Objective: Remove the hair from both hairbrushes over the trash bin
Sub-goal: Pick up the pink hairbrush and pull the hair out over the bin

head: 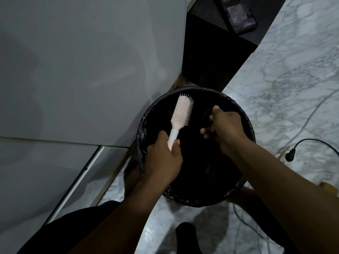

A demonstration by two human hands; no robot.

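Two bare forearms reach forward over one round bin [244, 114] lined with a black bag, standing on a marble floor [293, 70] beside a white cabinet [82, 70]. Left hand [163, 158] is clamped around the handle of one pale pink brush [180, 114], bristles up, above the bin's left rim. Right hand [225, 125] is curled closed above the bin's centre, pinching something dark, too dim to identify. One black plug [289, 155] lies right of the bin.

Hairbrush [180, 112], pale pink head and bristles, white band on handle; trash bin [251, 129], black, glossy black liner; floor [293, 70], white marble, grey veining; cabinet [82, 61], plain grey-white; power plug [289, 156] and cable, black
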